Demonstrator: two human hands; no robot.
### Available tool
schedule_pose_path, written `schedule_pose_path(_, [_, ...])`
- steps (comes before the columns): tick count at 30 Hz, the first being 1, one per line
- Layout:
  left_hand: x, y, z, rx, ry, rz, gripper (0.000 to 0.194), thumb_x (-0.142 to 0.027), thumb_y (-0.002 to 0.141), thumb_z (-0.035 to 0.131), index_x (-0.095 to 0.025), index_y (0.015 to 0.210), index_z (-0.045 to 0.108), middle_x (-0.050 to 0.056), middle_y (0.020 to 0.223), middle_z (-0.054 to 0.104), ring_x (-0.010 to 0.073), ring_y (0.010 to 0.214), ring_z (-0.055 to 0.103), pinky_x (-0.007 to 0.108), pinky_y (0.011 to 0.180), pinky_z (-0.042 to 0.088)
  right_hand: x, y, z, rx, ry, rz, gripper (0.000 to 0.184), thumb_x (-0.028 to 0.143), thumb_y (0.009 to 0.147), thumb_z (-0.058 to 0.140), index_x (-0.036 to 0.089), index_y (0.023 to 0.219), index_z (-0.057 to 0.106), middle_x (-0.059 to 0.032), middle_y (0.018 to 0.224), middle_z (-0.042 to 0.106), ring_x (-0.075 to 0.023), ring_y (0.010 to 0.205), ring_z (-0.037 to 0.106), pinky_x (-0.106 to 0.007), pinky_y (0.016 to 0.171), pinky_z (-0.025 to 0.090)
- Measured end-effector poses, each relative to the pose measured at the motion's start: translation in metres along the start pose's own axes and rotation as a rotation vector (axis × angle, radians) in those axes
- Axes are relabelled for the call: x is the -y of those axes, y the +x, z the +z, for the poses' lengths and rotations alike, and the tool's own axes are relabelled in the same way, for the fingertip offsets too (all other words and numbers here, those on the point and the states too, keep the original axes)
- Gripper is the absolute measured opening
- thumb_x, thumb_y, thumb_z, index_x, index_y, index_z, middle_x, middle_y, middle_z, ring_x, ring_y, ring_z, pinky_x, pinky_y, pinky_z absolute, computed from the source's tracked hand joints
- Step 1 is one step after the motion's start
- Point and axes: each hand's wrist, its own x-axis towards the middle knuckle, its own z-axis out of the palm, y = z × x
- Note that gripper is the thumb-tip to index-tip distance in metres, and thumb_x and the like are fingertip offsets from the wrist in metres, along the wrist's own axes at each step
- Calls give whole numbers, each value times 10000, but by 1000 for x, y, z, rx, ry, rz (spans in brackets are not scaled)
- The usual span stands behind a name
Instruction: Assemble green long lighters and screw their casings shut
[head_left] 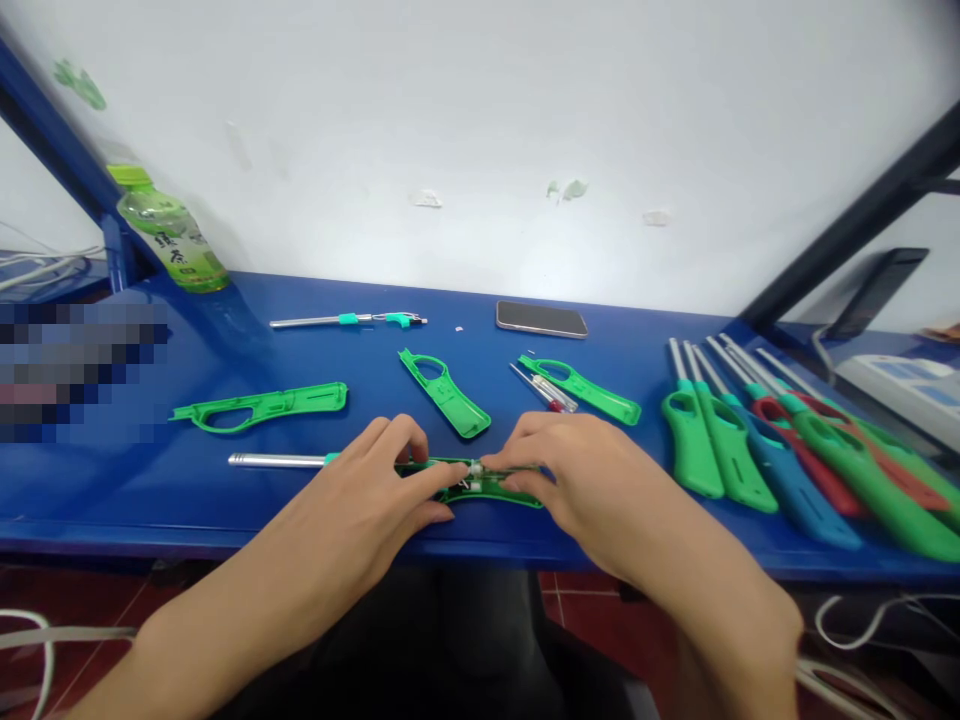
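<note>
A long-necked gas lighter (pixel 495 490) lies opened in front of me at the table's near edge. Its green half shell shows inner parts, and the metal tube (pixel 277 461) points left. My left hand (pixel 382 475) is closed over the neck end, fingertips at the inner parts near the middle. At the handle end, my right hand (pixel 555 460) pinches a clear inner part and the shell. Beyond my hands rest loose green half shells (pixel 446 395), (pixel 262 405), (pixel 592 388). Beside the right one lie small clear and red parts (pixel 555 392). My fingers hide some of the lighter's inside.
Farther back are a metal tube with a turquoise collar (pixel 315 321) and a phone (pixel 541 319). Several assembled lighters (pixel 787 450) lie at the right. A green-capped bottle (pixel 172 235) stands back left against the white wall. A power strip (pixel 900 395) is at far right.
</note>
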Motion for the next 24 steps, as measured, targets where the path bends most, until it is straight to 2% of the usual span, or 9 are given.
schedule_pose_path(4, [0,1,1,-12,4,-9,260,-369,1163,436,-349,1362,602,48,1170,490,223,1025,538,376,823,480,1,1,0,16,4,-3,249,125,1025,656,301,1044,831,2,986,750,-176,817,674,-327,720,418])
schedule_pose_path(11, [-1,1,1,-20,-14,-25,290,-385,1159,452,-384,1420,578,43,1170,506,220,1029,552,360,839,486,-3,1,1,2,13,-6,231,140,1018,670,301,1051,834,-3,995,754,-188,846,686,-335,742,436])
schedule_pose_path(24, [-3,2,-2,-33,-19,15,238,-328,1159,459,-346,1347,603,35,1154,486,206,1010,538,345,830,470,-10,2,8,-28,52,-26,229,149,1012,686,315,1097,819,21,997,751,-185,881,696,-332,756,440])
